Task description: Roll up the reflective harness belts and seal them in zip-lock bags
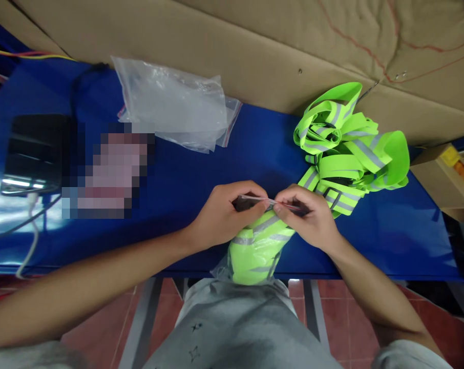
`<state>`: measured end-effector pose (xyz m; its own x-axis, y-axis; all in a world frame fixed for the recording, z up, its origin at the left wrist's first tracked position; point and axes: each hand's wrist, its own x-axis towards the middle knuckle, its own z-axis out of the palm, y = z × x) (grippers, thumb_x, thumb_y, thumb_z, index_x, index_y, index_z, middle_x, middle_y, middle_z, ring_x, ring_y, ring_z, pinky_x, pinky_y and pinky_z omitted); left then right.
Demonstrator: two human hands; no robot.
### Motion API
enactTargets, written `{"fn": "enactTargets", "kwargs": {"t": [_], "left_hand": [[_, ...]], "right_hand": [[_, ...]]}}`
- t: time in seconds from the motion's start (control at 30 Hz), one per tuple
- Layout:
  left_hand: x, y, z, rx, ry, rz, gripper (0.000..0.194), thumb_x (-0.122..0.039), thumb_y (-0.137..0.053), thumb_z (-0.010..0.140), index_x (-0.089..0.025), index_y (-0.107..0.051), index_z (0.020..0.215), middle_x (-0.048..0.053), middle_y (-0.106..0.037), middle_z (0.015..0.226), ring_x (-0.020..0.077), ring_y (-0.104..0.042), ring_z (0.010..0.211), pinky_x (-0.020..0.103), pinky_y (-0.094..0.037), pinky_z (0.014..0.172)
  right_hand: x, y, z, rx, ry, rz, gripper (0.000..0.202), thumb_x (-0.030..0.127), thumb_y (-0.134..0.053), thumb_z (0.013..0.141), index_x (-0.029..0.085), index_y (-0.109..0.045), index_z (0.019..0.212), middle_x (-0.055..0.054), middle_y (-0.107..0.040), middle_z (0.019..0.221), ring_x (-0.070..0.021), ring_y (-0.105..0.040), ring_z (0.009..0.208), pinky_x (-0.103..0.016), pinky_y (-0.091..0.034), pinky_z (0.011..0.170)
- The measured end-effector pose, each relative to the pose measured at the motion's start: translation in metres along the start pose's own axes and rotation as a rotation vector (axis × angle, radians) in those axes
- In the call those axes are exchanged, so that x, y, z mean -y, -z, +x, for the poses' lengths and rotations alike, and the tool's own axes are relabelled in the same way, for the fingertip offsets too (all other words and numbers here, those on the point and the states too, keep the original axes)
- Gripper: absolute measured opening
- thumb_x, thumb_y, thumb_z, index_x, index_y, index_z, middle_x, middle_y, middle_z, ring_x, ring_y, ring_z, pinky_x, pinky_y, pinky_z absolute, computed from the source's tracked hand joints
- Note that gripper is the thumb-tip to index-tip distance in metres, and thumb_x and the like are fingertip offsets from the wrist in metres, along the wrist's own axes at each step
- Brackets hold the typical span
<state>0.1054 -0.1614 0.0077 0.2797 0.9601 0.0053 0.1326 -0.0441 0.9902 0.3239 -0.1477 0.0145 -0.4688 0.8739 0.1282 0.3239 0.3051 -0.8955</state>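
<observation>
A clear plastic bag [255, 256] with folded neon yellow-green reflective straps inside lies at the near edge of the blue table. My left hand [232, 212] pinches the bag's top edge between thumb and fingers. Right beside it, my right hand [307, 212] grips the same edge, the two thumbs almost touching. Behind my right hand sits a loose pile of neon reflective straps [351, 154] with grey stripes and black buckles.
Flat clear zip bags [178, 102] lie at the table's back. On the left of the blue table [201, 169] are a black device [36, 148] with cables and a pixelated object [112, 171]. A cardboard box [443, 174] stands at the right.
</observation>
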Motion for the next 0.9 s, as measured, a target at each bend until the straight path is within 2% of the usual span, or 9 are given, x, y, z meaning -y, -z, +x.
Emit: {"fn": "enactTargets", "kwargs": {"t": [0.13,0.27,0.37,0.47,0.53,0.6,0.7,0.77,0.9], "left_hand": [[0.0,0.0,0.0,0.02,0.016,0.01,0.022,-0.038,-0.071,0.095,-0.017,-0.077,0.092,0.002,-0.076,0.085,0.0132,-0.063,0.074,0.024,-0.046,0.07],[0.001,0.002,0.001,0.04,0.038,-0.031,0.026,-0.041,-0.073,0.094,-0.016,-0.078,0.093,0.002,-0.076,0.084,0.013,-0.063,0.073,0.023,-0.046,0.067],[0.001,0.01,0.008,0.142,0.059,-0.115,0.033,-0.046,-0.066,0.099,-0.015,-0.079,0.105,0.004,-0.079,0.095,0.0149,-0.068,0.081,0.022,-0.05,0.071],[0.0,0.022,0.016,0.24,0.033,-0.099,0.039,-0.044,-0.053,0.107,-0.016,-0.079,0.113,0.005,-0.08,0.102,0.0167,-0.072,0.092,0.023,-0.054,0.081],[-0.001,0.027,0.019,0.178,-0.017,-0.054,0.04,-0.043,-0.05,0.108,-0.016,-0.08,0.11,0.005,-0.08,0.103,0.0164,-0.072,0.096,0.023,-0.054,0.086],[0.0,0.029,0.02,0.046,-0.066,-0.014,0.041,-0.043,-0.051,0.108,-0.016,-0.081,0.104,0.004,-0.08,0.102,0.0155,-0.072,0.095,0.021,-0.053,0.086],[0.003,0.028,0.019,-0.11,-0.086,0.006,0.043,-0.046,-0.055,0.106,-0.015,-0.081,0.091,0.003,-0.077,0.086,0.0134,-0.067,0.078,0.02,-0.05,0.07],[0.007,0.027,0.02,-0.098,-0.078,-0.018,0.043,-0.05,-0.06,0.102,-0.015,-0.081,0.089,0.003,-0.076,0.081,0.013,-0.064,0.071,0.02,-0.047,0.063],[0.011,0.029,0.025,-0.028,-0.069,-0.083,0.048,-0.061,-0.068,0.095,-0.016,-0.083,0.09,0.003,-0.076,0.081,0.0136,-0.064,0.072,0.022,-0.049,0.067]], "right_hand": [[0.0,-0.002,-0.002,-0.02,0.02,-0.053,0.011,0.028,-0.07,0.098,0.02,-0.069,0.091,0.002,-0.059,0.074,-0.0094,-0.051,0.062,-0.024,-0.04,0.054],[0.0,0.0,-0.003,-0.034,-0.008,-0.049,0.011,0.028,-0.071,0.098,0.02,-0.07,0.09,0.002,-0.06,0.073,-0.0091,-0.052,0.061,-0.024,-0.041,0.055],[0.0,0.006,-0.001,-0.107,-0.074,0.044,0.01,0.03,-0.076,0.095,0.021,-0.073,0.092,0.001,-0.068,0.076,-0.01,-0.059,0.064,-0.022,-0.045,0.057],[-0.001,0.016,0.004,-0.187,-0.115,0.134,0.011,0.031,-0.08,0.091,0.021,-0.076,0.091,0.002,-0.071,0.074,-0.0091,-0.06,0.062,-0.02,-0.046,0.055],[-0.001,0.021,0.006,-0.189,-0.127,0.16,0.011,0.032,-0.081,0.09,0.021,-0.078,0.092,0.003,-0.071,0.072,-0.0078,-0.058,0.058,-0.019,-0.044,0.053],[-0.001,0.023,0.006,-0.173,-0.136,0.154,0.011,0.032,-0.08,0.092,0.021,-0.078,0.094,0.003,-0.068,0.07,-0.0073,-0.055,0.055,-0.019,-0.043,0.052],[-0.004,0.019,0.003,-0.164,-0.119,0.092,0.011,0.031,-0.075,0.096,0.021,-0.076,0.094,0.003,-0.065,0.07,-0.0078,-0.053,0.057,-0.021,-0.042,0.053],[-0.007,0.016,0.001,-0.163,-0.087,0.039,0.011,0.031,-0.071,0.098,0.021,-0.075,0.095,0.002,-0.063,0.074,-0.0087,-0.053,0.061,-0.022,-0.042,0.056],[-0.013,0.011,0.001,-0.173,-0.073,0.021,0.018,0.036,-0.068,0.1,0.02,-0.075,0.098,0.003,-0.057,0.069,-0.0094,-0.048,0.06,-0.024,-0.038,0.056]]}}
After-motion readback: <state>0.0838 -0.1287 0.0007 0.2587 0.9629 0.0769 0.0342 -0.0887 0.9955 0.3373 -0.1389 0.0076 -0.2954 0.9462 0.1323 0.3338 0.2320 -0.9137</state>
